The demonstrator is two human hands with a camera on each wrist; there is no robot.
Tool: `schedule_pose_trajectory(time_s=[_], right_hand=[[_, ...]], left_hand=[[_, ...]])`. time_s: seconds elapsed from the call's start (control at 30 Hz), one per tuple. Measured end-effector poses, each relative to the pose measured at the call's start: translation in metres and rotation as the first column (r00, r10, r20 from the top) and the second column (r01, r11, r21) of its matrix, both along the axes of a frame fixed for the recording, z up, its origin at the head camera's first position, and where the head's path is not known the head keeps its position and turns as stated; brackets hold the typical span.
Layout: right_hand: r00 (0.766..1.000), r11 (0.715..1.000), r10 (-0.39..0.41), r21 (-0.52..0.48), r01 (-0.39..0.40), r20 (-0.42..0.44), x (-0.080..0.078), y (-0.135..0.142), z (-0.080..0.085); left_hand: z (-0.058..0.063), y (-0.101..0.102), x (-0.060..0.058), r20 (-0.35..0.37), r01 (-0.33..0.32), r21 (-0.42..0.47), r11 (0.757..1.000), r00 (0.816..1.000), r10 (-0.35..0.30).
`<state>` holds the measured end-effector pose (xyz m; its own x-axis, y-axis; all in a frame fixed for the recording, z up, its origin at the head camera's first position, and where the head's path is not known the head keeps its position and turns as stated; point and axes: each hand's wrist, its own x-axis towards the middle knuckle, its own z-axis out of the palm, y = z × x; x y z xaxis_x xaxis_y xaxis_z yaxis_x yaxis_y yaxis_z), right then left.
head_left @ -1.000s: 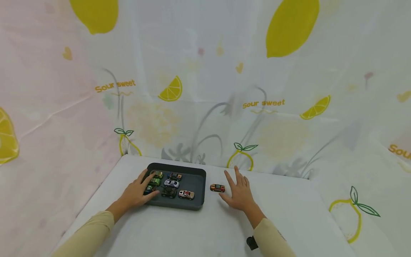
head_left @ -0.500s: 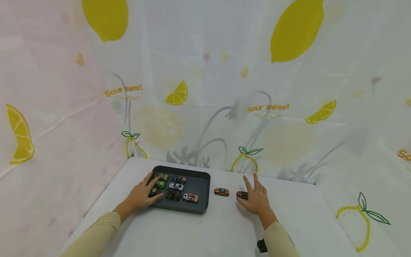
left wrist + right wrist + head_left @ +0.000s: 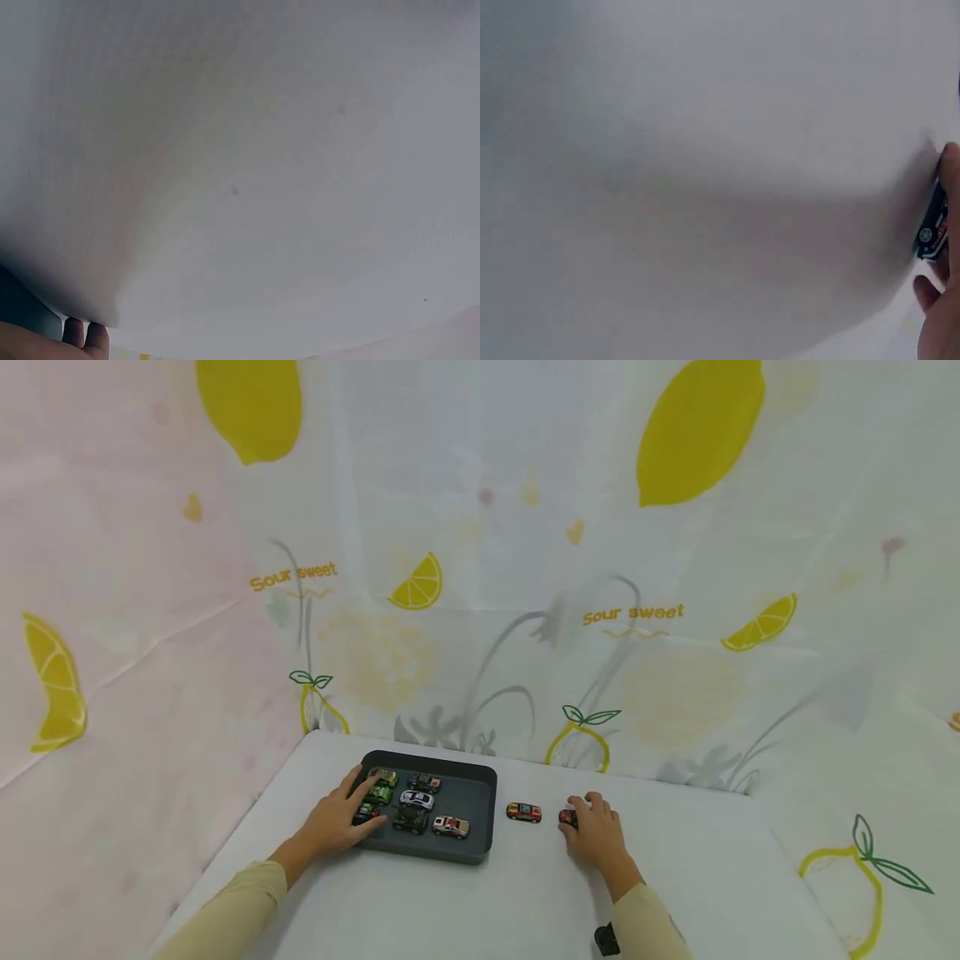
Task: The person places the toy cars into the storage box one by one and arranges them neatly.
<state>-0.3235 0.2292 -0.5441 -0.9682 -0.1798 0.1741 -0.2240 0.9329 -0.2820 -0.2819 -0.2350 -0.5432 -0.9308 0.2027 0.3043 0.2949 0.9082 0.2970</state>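
Observation:
A dark grey tray (image 3: 472,853) holds several toy cars, among them a green car (image 3: 379,794), a white-blue car (image 3: 417,799) and a black car (image 3: 411,819). My left hand (image 3: 333,823) rests at the tray's left end, fingers spread over and beside the rim, thumb and index finger reaching above the cars. Outside the tray on the right, a red-orange toy car (image 3: 523,812) sits on the table. Further right, my right hand (image 3: 600,835) pinches a dark red toy car (image 3: 567,817), mostly covered by the fingers; the right wrist view shows the car's wheel (image 3: 925,235).
The white table (image 3: 450,910) ends at a lemon-print cloth (image 3: 510,693) hanging behind and at both sides. A small black object (image 3: 606,938) shows beside the right sleeve (image 3: 648,922).
The right hand has moved right, past the red-orange car, and its fingers have closed around the dark red car. The left hand stays at the tray; the head view has shifted slightly.

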Motion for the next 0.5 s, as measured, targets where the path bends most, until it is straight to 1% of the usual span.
schedule_pose_trajectory(time_s=[0.1,0.17,0.23,0.3,0.4,0.5], right_hand=[[0.998,0.995,-0.037,-0.087,0.041,0.047,-0.003,-0.004,0.002],[0.992,0.984,-0.074,-0.155,0.09,0.104,-0.005,-0.006,0.005],[0.984,0.973,-0.09,-0.196,0.119,0.153,-0.009,-0.007,0.007],[0.981,0.973,-0.087,-0.195,0.121,0.176,-0.013,-0.009,0.01],[0.975,0.981,-0.077,-0.16,0.111,0.209,-0.019,-0.013,0.012],[0.972,0.979,-0.119,-0.137,0.148,0.205,-0.021,-0.016,0.016]], left_hand=[[0.0,0.001,0.0,0.003,-0.009,0.004,1.0,1.0,0.009],[0.001,0.001,0.0,0.003,-0.007,0.007,1.0,1.0,0.007],[0.003,0.002,-0.001,0.004,-0.006,0.008,1.0,1.0,0.006],[0.005,0.002,0.0,0.006,-0.006,0.013,1.0,1.0,0.006],[0.005,0.002,0.0,0.002,-0.008,0.011,1.0,1.0,0.008],[0.004,0.002,0.0,0.001,0.004,0.013,1.0,1.0,-0.004]])
